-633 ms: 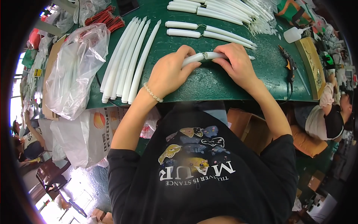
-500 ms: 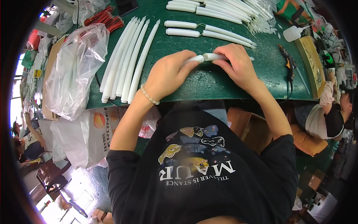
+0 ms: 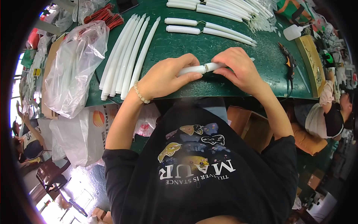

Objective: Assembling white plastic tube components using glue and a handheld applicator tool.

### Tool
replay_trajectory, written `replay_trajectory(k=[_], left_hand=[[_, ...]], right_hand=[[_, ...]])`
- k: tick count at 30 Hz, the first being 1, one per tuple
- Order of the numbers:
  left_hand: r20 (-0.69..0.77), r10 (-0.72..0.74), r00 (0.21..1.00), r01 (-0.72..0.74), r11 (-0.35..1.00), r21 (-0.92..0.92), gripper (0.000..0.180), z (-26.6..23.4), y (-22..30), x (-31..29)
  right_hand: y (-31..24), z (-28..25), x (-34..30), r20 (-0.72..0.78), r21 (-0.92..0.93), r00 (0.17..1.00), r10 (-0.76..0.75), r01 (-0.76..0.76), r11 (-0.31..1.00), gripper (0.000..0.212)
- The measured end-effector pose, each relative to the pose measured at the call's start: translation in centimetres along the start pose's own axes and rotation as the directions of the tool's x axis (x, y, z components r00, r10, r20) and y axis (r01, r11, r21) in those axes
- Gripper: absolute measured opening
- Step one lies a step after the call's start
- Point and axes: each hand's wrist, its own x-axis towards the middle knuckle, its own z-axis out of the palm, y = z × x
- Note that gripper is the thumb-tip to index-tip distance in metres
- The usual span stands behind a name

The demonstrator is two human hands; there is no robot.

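Note:
Near the front edge of the green table [image 3: 201, 86], I hold the two parts of a white LED taper candle end to end. My left hand [image 3: 164, 76] is closed round the straight base tube [image 3: 192, 70], its thumb along the near side. In a pinch, my right hand [image 3: 238, 69] grips the tapered upper part [image 3: 213, 66], whose pale tip shows beyond the knuckles. The facing ends almost meet, slightly angled; I cannot tell if they touch. Farther off lie two more candles in halves joined by thin wires, including a base tube [image 3: 182, 29] and taper [image 3: 229, 36].
Several whole candles [image 3: 121, 56] lie left, beside a clear plastic bag [image 3: 76, 71] and red wires [image 3: 102, 18]. More candle parts [image 3: 220, 11] are piled at the back. Right are a squeeze bottle [image 3: 292, 33], a black glue gun [image 3: 288, 63] and a shallow box [image 3: 313, 69].
Both hands have come slightly nearer to me with the candle parts. My left hand has shifted left and uncovers more of the base tube; the right fingers sit closer to the joint.

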Motion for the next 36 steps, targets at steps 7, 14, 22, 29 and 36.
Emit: replay_trajectory(k=[7,14,22,29,36], left_hand=[[0.162,0.039,0.986,-0.032,0.998,-0.051,0.025,-0.6,-0.2,0.0],[0.22,0.066,0.973,-0.075,0.997,0.031,0.028,-0.8,0.0,0.0],[0.093,0.13,0.987,-0.141,0.981,0.132,0.026,0.6,-0.8,-0.3],[0.028,0.112,0.993,-0.115,0.95,0.29,0.023,2.2,-1.4,0.0],[0.077,0.205,0.976,-0.217,0.855,0.472,0.023,2.8,-1.3,0.5]], right_hand=[[-0.1,-0.2,-0.2,0.011,0.042,1.0,-0.013,0.013,0.999,0.027],[-0.4,-0.5,0.0,0.056,0.043,0.994,-0.096,0.094,0.995,0.029],[-0.8,0.0,-0.2,0.049,-0.013,0.996,-0.071,0.071,0.997,0.034],[-0.6,1.4,-0.9,0.116,-0.121,0.993,-0.004,0.018,0.992,0.028],[-0.5,1.4,-0.7,0.219,-0.221,0.975,-0.049,0.099,0.97,0.026]])
